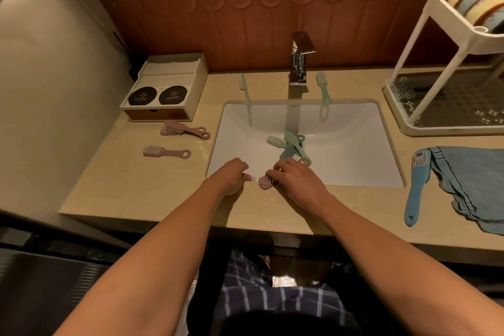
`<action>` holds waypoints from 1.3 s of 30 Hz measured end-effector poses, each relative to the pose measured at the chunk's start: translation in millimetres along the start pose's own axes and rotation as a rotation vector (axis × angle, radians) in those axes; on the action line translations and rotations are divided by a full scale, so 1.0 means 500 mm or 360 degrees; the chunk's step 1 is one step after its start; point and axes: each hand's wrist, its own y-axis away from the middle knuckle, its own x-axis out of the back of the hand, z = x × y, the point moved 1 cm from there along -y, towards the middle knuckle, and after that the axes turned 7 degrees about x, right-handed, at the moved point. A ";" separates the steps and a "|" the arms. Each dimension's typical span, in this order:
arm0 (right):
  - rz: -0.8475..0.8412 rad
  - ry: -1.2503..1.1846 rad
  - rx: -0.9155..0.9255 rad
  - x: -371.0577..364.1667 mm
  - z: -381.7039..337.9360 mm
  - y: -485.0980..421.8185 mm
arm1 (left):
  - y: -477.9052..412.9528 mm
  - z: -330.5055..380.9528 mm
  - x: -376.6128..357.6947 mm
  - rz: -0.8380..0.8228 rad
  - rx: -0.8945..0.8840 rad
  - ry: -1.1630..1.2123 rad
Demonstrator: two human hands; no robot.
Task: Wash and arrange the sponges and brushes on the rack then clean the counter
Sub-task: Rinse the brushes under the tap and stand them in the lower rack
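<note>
My right hand (296, 179) grips a pink brush (266, 182) at the sink's front rim, its head sticking out to the left. Just left of it, my left hand (231, 176) is curled with the fingers closed; a pale tip shows at its fingertips, and I cannot tell what it is. Several green brushes (289, 144) lie in the white sink (354, 144). Two more green brushes (323, 87) rest on the rim either side of the tap (298, 63). Two pink brushes (166, 152) lie on the counter at left. A white rack (409, 68) at right holds sponges (474, 0) on top.
A blue brush (416, 188) and a blue cloth (474, 185) lie on the beige counter (136, 199) at right. A white box with two black discs (163, 93) stands at back left. A brush lies on the rack's lower tray (403, 88).
</note>
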 end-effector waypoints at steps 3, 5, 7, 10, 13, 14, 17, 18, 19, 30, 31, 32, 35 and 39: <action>-0.0004 0.0013 0.0015 0.001 0.000 0.001 | -0.004 0.002 0.003 -0.0097 0.0084 0.0048; -0.0020 0.0018 0.0005 0.005 0.000 0.003 | -0.008 0.004 0.005 -0.0128 0.0112 0.0075; -0.0021 0.0025 -0.0004 0.008 0.002 0.005 | -0.009 0.009 0.011 -0.0108 0.0117 0.0102; -0.0045 0.0034 -0.0033 0.018 0.010 0.008 | -0.008 0.019 0.018 0.0036 0.0073 0.0140; -0.0056 0.0095 -0.0067 0.031 0.021 0.015 | -0.006 0.040 0.025 0.0268 -0.0019 0.0143; -0.0055 0.0115 -0.0086 0.037 0.028 0.018 | -0.009 0.051 0.028 0.0326 -0.0045 0.0127; -0.0056 0.0154 -0.0140 0.056 0.047 0.028 | -0.022 0.095 0.040 0.0458 -0.0149 0.0065; -0.0049 0.0159 -0.0159 0.064 0.058 0.035 | -0.029 0.114 0.043 0.0503 -0.0190 0.0058; -0.0043 0.0163 -0.0182 0.073 0.071 0.041 | -0.037 0.133 0.045 0.0546 -0.0238 0.0054; 0.0150 0.0262 -0.0682 0.160 0.247 0.175 | -0.144 0.405 0.073 0.0761 -0.0493 0.0406; 0.0165 0.0262 -0.0712 0.164 0.259 0.188 | -0.149 0.426 0.070 0.0764 -0.0510 0.0428; 0.0189 0.0267 -0.0751 0.170 0.272 0.203 | -0.156 0.448 0.065 0.0761 -0.0530 0.0467; 0.0220 0.0313 -0.0877 0.185 0.313 0.245 | -0.165 0.514 0.053 0.0745 -0.0597 0.0562; 0.0246 0.0330 -0.1015 0.204 0.367 0.278 | -0.183 0.598 0.051 0.0692 -0.0679 0.0613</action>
